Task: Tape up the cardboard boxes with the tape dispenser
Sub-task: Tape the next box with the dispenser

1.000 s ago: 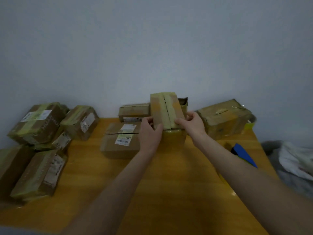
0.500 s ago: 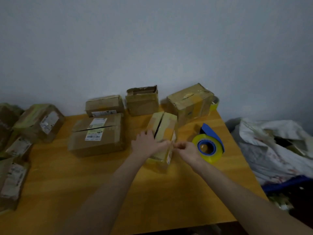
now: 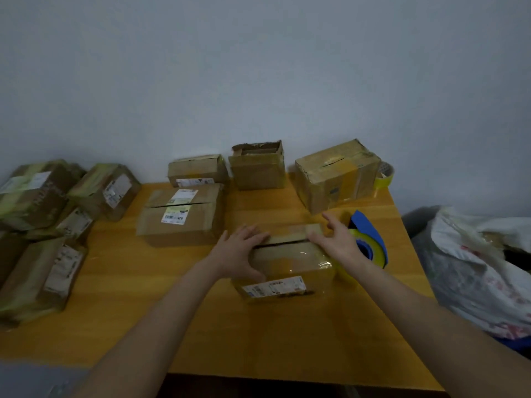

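cardboard box (image 3: 287,262) now lies flat on the tabletop (image 3: 201,326) just left of the tape dispenser (image 3: 370,239), almost touching it. half a second ago i had it stood on end between both grips, and a second ago it was up by the wall, well away from the dispenser. now its open seam (image 3: 281,242) faces up and runs toward the dispenser, and the shipping label (image 3: 274,287) is on the side facing me.

my left grip (image 3: 241,254) is spread wide, fingers flat on the top at the end away from the dispenser and thumb down the near side, pressing rather than clasping. my right grip (image 3: 336,242) is wide too, fingers splayed over the end nearest the dispenser and holding nothing. i can't tell whether it touches the cardboard.

i judge the box placed and steadied for taping, with no fresh strip across the seam yet. next, the right grip should take the dispenser just behind it while the left presses the flaps down so the seam doesn't gape.
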`<action>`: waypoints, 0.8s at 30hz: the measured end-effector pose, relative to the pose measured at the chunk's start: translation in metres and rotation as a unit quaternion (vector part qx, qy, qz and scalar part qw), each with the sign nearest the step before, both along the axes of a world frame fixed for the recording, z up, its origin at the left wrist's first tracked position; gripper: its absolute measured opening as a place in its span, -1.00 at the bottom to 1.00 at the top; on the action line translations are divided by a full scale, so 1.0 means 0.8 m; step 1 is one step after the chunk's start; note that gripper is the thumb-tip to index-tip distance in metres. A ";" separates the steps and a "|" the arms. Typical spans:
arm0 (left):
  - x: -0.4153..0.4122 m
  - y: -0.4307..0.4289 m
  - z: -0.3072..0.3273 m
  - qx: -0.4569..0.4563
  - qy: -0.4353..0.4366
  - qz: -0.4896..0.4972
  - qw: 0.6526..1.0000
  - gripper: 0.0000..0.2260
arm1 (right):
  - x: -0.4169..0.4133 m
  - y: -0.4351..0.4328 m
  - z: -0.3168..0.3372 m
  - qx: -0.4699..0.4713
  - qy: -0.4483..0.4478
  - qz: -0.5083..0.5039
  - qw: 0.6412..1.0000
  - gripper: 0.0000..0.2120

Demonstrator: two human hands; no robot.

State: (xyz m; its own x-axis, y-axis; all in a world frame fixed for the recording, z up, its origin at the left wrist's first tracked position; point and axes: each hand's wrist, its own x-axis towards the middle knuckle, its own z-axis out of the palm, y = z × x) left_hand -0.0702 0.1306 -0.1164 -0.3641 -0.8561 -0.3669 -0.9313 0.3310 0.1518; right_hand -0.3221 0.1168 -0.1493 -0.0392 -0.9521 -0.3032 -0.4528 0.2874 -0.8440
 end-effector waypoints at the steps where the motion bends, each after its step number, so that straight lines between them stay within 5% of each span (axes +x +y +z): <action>1: 0.002 0.008 -0.004 -0.019 0.058 0.073 0.995 -0.14 | 0.002 0.001 -0.002 0.000 -0.003 0.020 1.000 -0.30; 4: 0.013 0.030 -0.025 -0.058 0.228 0.287 0.929 -0.26 | 0.003 0.003 -0.004 -0.018 0.022 0.043 0.999 -0.36; 8: 0.009 0.047 -0.045 -0.036 0.291 0.320 0.901 -0.40 | -0.003 0.013 -0.002 -0.020 0.050 0.054 0.997 -0.39; 15: -0.012 0.039 -0.050 -0.044 0.193 0.241 0.950 -0.47 | -0.010 0.024 -0.006 -0.002 0.151 0.024 0.988 -0.42; 20: -0.037 0.036 -0.047 -0.132 0.011 0.149 0.980 -0.48 | -0.002 0.014 -0.003 0.022 0.183 0.023 0.983 -0.48; 24: -0.054 0.038 -0.053 -0.115 0.054 0.083 0.988 -0.15 | -0.018 0.014 -0.001 0.016 0.111 0.044 0.993 -0.51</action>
